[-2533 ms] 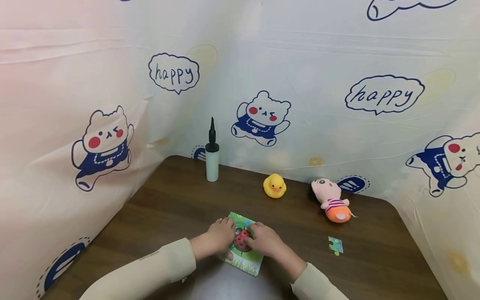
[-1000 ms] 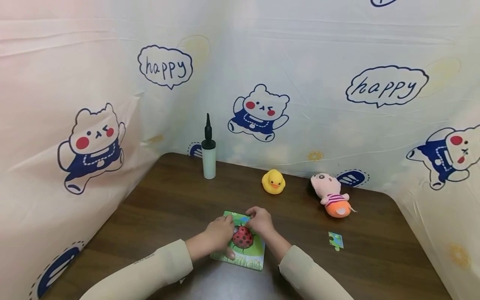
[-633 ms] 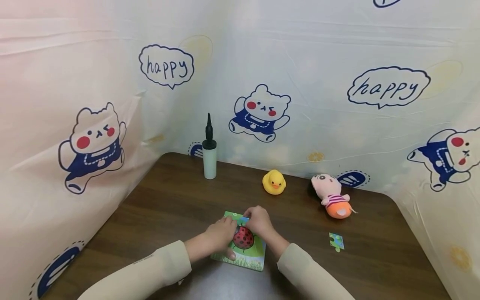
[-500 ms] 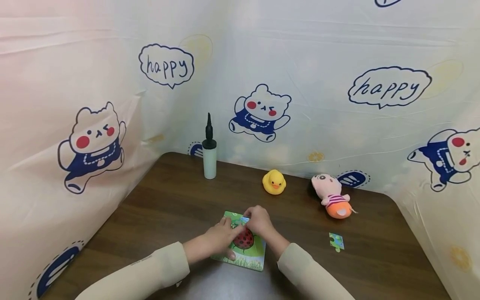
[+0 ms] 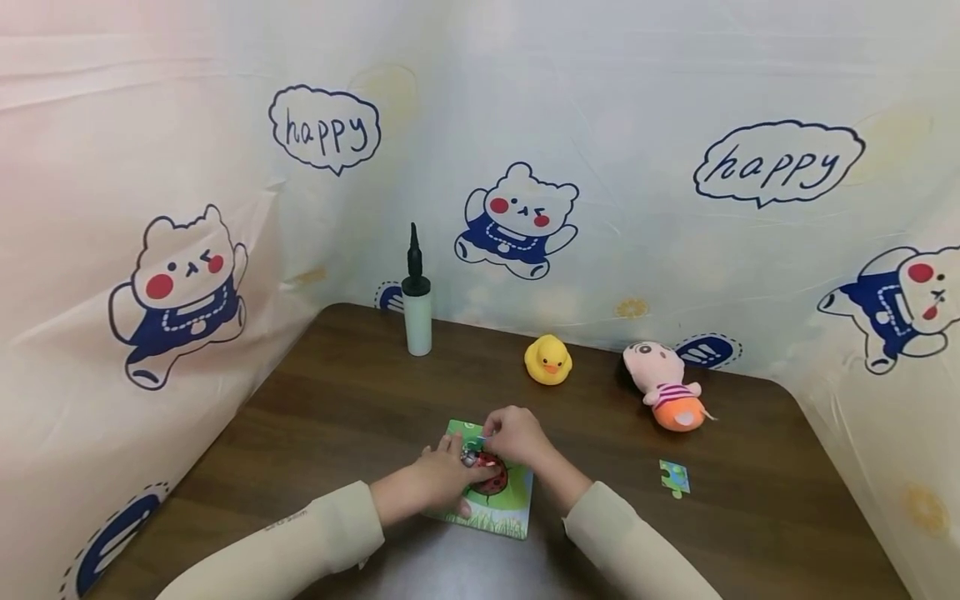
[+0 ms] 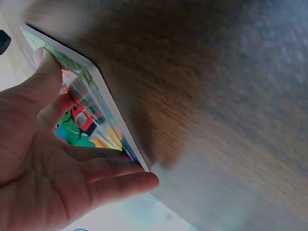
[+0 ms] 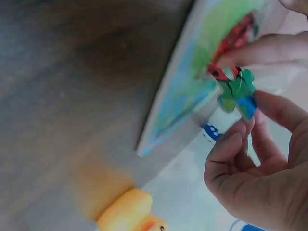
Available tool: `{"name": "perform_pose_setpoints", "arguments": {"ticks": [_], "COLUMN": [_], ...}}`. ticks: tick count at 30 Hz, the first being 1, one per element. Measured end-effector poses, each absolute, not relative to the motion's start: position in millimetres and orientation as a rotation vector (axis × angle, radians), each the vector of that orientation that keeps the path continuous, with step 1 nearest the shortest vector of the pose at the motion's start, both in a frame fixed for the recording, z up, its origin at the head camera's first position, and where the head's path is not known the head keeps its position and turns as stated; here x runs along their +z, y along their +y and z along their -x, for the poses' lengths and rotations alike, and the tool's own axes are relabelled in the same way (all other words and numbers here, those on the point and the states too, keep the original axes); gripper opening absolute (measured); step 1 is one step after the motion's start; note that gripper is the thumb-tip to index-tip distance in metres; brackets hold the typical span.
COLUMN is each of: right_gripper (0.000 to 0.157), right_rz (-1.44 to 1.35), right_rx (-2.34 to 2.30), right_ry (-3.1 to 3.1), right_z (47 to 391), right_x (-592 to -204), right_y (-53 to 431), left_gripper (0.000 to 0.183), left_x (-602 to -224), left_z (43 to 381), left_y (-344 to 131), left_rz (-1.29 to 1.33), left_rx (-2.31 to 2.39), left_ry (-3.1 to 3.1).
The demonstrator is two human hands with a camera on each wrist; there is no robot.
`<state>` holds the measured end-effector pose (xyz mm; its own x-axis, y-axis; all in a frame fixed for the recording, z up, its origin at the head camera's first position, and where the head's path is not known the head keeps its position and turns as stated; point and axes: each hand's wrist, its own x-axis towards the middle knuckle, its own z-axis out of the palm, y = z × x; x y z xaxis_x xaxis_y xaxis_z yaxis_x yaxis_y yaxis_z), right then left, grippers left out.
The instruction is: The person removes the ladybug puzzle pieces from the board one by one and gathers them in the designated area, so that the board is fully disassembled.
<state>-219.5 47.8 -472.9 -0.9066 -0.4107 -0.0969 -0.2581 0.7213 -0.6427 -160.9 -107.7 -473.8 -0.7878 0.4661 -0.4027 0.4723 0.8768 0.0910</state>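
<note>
A square ladybug jigsaw puzzle lies on the table between both hands. In the head view my left hand rests on its left side, fingers spread, the index finger reaching across the ladybug. The left wrist view shows the thumb on the puzzle's grassy strip. Over the puzzle's upper part, my right hand pinches a green and blue puzzle piece with a bit of red and black on it. This piece is tilted up from the board, its lower end right at the left index fingertip in the right wrist view.
Another loose puzzle piece lies to the right on the brown table. Farther back stand a yellow rubber duck and a pale green hand pump. A pink plush doll lies at the back right, before the printed curtain.
The left index finger has stretched across the ladybug. My right hand moved from lying over the puzzle's right side to its top, where it now pinches up a piece.
</note>
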Motion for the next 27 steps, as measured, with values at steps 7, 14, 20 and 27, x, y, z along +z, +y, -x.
{"name": "perform_pose_setpoints", "arguments": {"ticks": [7, 14, 20, 27], "right_gripper": [0.006, 0.004, 0.006, 0.010], "right_rz": [0.629, 0.368, 0.151, 0.194], "right_rx": [-1.042, -1.082, -1.165, -1.031], "right_ry": [2.639, 2.682, 2.542, 2.467], "right_z": [221, 240, 249, 248], "right_x": [-450, -448, -459, -472], "right_y": [62, 114, 184, 233], "left_gripper": [0.069, 0.069, 0.070, 0.070], "left_x": [-471, -476, -476, -477], "left_z": [164, 164, 163, 163], "left_y": [-105, -107, -110, -114], "left_rz": [-0.707, -0.687, -0.685, -0.724], "left_rx": [-0.033, 0.022, 0.040, 0.095], "left_ry": [2.624, 2.626, 2.627, 2.629]}}
